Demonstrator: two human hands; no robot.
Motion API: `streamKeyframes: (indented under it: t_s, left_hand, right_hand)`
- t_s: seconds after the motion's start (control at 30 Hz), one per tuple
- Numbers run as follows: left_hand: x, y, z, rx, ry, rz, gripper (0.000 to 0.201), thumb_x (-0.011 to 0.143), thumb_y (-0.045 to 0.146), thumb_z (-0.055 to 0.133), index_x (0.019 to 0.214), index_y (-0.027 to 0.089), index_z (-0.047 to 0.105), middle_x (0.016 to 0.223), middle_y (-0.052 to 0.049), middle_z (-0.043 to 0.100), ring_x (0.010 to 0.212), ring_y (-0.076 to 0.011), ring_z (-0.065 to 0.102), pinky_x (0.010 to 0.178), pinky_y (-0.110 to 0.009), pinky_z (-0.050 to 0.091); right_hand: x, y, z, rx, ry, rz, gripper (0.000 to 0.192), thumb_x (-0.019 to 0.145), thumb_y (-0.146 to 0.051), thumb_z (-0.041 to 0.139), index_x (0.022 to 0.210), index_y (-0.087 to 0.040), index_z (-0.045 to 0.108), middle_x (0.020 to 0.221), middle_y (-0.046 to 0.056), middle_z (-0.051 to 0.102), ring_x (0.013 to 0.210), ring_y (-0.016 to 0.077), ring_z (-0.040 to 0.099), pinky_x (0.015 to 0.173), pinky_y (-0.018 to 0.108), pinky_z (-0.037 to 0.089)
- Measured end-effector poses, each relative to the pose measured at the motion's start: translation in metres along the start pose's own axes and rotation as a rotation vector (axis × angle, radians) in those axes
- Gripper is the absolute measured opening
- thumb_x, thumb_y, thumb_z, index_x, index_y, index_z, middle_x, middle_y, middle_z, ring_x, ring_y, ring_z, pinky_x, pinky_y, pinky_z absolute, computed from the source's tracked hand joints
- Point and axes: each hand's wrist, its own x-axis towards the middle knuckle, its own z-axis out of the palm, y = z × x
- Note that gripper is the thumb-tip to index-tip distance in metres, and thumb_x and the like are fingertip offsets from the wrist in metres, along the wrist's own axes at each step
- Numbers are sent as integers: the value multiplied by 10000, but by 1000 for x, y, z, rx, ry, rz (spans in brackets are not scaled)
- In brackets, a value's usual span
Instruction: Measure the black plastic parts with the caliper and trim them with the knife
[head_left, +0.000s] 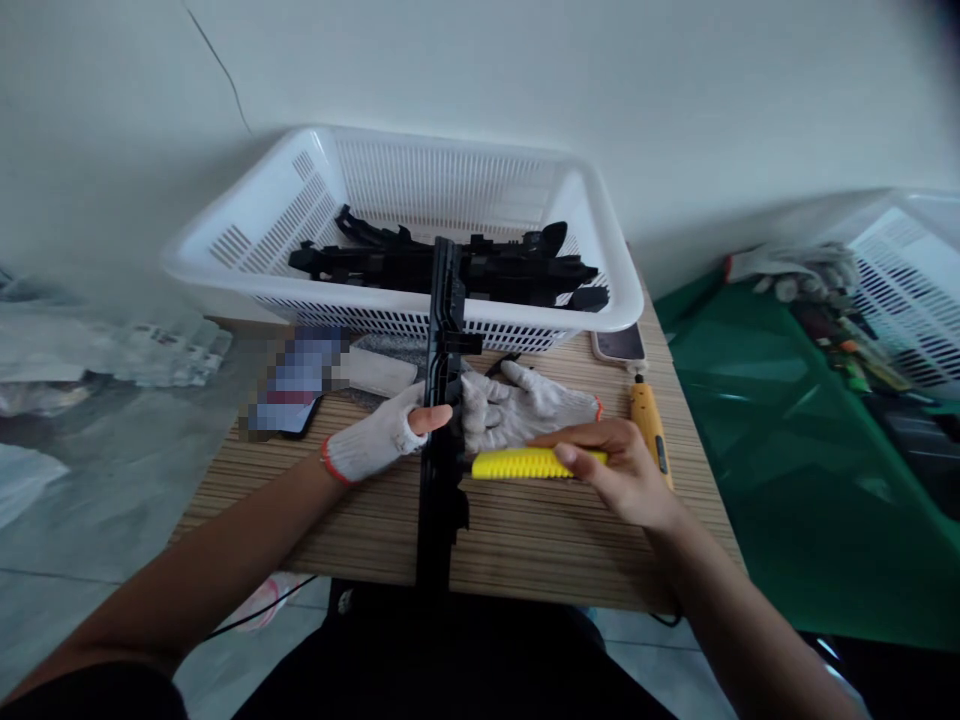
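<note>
Both forearms are reaching over the table (pixel 525 560). Left hand (pixel 375 445), gloved with the fingertips cut off, is gripping the long black part (pixel 442 400) standing upright mid-table. Right hand (pixel 622 475), bare, is clasping a yellow tool (pixel 521 463) against it, so work looks underway. Behind, the white basket (pixel 247 260) is holding more black parts (pixel 480 265).

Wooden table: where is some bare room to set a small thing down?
Bare wood lies on the table near edge, right of the black part and below the right hand; also left of the left hand. Crowded near the basket.
</note>
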Motion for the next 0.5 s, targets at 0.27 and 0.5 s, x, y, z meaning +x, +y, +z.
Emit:
streamKeyframes:
  t_s: [0.27,0.5]
  left_hand:
    - [-4,8,2,117,50,34,707,678,895,583,862,214,633,805,-38,637,838,-263,584,889,-452,508]
    - [-5,8,7,19,-3,-46,453,754,606,704,978,215,663,932,-44,694,934,-266,607,962,-447,487]
  right_hand:
    - [0,3,1,13,-6,9,467,940,-598,578,854,-209,822,611,53,655,536,191,592,417,303,482]
    - [1,6,4,-16,65,-28,536,941,-662,541,835,-218,821,626,69,683,531,194,595,423,316,483]
